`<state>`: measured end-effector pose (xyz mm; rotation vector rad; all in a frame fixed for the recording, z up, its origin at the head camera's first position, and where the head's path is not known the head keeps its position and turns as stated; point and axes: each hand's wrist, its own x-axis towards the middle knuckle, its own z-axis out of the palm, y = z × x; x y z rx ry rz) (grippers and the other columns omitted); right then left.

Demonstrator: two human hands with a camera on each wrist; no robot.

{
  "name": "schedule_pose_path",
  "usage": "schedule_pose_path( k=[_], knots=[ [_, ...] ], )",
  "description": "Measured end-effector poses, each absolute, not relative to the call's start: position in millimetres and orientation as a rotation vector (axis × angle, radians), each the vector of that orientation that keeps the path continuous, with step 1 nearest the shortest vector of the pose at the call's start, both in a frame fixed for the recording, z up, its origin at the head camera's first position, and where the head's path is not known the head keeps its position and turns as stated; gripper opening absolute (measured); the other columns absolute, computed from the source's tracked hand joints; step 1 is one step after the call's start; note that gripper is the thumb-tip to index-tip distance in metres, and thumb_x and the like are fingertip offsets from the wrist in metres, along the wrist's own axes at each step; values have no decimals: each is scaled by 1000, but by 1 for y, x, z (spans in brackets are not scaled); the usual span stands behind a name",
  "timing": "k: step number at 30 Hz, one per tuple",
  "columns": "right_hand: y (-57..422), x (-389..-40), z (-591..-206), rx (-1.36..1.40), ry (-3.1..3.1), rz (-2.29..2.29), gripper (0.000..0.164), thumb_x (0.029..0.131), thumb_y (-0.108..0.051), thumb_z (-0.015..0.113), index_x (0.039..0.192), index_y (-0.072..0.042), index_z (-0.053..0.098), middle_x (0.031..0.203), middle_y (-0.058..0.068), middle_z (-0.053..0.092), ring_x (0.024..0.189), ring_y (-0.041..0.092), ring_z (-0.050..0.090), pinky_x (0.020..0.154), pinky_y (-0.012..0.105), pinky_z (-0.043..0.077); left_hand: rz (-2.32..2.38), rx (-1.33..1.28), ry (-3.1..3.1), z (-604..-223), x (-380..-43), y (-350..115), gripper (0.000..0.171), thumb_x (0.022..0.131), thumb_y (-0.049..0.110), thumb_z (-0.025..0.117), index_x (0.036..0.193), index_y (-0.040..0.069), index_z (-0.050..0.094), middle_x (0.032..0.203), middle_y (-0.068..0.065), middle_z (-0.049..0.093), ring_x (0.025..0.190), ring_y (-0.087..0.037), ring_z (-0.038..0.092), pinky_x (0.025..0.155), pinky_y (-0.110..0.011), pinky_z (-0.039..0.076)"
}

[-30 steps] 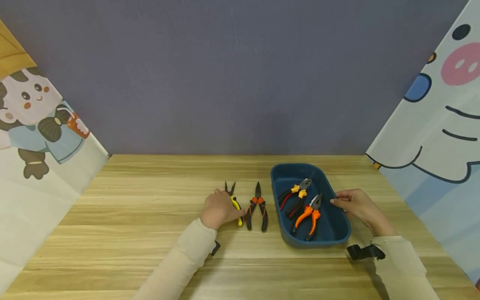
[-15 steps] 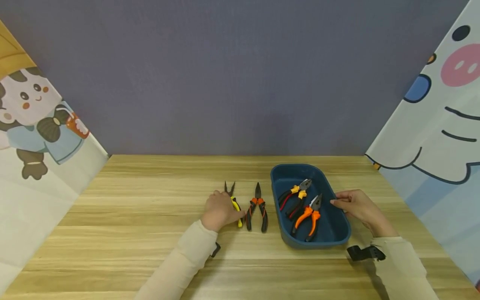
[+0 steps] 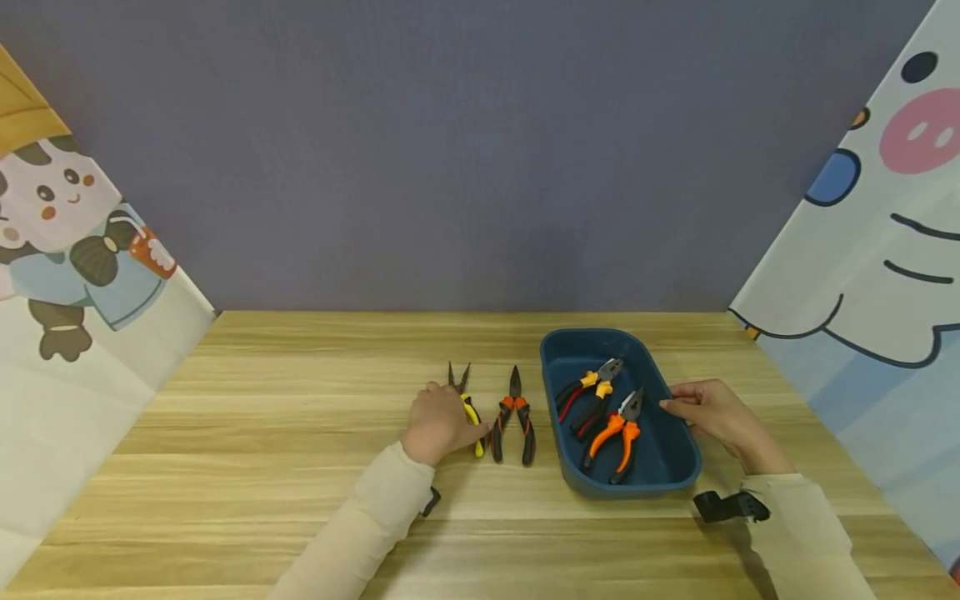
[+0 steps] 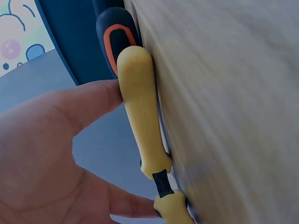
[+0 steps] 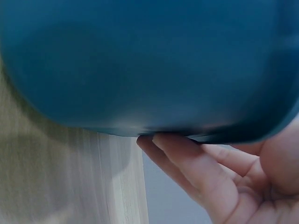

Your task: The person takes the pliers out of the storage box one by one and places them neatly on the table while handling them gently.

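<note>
My left hand [image 3: 437,421] grips long-nose pliers with yellow-and-black handles [image 3: 473,415], which lie on the table with their jaws spread. In the left wrist view the thumb presses one yellow handle [image 4: 142,107], and a finger touches lower down; the palm side hides nothing else. Just right of them lie long-nose pliers with black-and-orange handles [image 3: 507,421]. My right hand [image 3: 716,417] pinches the right rim of a dark blue bin [image 3: 633,490]; its fingers [image 5: 196,163] lie against the outer wall. Inside are yellow-and-black combination pliers [image 3: 604,389] and orange-handled pliers [image 3: 629,430].
The wooden table [image 3: 300,433] runs back to a grey panel [image 3: 480,167]. Printed cartoon sheets [image 3: 862,275] stand along both sides. A black wrist mount [image 3: 731,505] sits on the right sleeve, close to the bin's front right corner.
</note>
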<state>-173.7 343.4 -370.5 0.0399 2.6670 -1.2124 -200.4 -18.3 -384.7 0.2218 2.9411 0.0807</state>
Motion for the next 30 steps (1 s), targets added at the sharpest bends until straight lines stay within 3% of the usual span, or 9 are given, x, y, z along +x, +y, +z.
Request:
schedule_pose_path(
  k=[10,18,24,30],
  knots=[
    [344,-173,-371,58,2670,-1201,54,95,-19,55,129,20,41,116,31,59,77,12,57,71,36,55,-36,286,2969,-382,-200,-18,91,75,70,59,116,-11,57,93,-17,57,83,-27,57,74,-35,51],
    [344,-174,-371,65,2665,-1208,54,95,-19,55,129,20,42,116,31,60,83,15,62,73,39,55,-102,320,2989,-374,-198,-16,86,78,69,57,119,-5,58,105,-17,59,87,-24,57,72,-31,51],
    [343,-174,-371,63,2676,-1203,55,95,-20,56,129,20,41,119,32,58,83,14,61,71,37,55,57,312,2981,-364,-195,-10,79,82,60,60,129,-3,53,125,-21,54,105,-33,58,79,-38,53],
    [343,-174,-371,56,2684,-1194,55,95,-20,56,129,21,41,119,33,57,86,17,62,72,39,55,141,294,2960,-354,-192,-1,77,85,58,57,136,2,47,132,-19,50,114,-35,54,82,-42,52]
  ],
)
